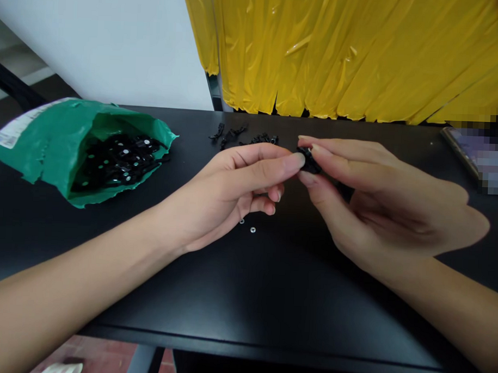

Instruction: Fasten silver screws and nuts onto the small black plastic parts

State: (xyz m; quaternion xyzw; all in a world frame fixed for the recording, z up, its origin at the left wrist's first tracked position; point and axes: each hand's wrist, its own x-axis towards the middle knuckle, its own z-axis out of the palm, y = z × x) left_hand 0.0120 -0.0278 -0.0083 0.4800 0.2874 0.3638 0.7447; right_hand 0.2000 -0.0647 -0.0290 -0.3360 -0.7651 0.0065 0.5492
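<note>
Between both sets of fingertips, above the black table, is a small black plastic part. My left hand pinches its left side with thumb and forefinger, the other fingers curled below. My right hand grips the same part from the right with thumb and fingertips, which cover much of it; its exact kind cannot be made out. Under my left hand lie two small silver rings, one of them a washer-like ring. Behind my left hand is a loose group of similar black parts.
An open green plastic bag on the left holds many black parts with small round metal pieces. At the right edge lies a partly blurred flat object. Yellow plastic sheeting and a white panel stand behind the table.
</note>
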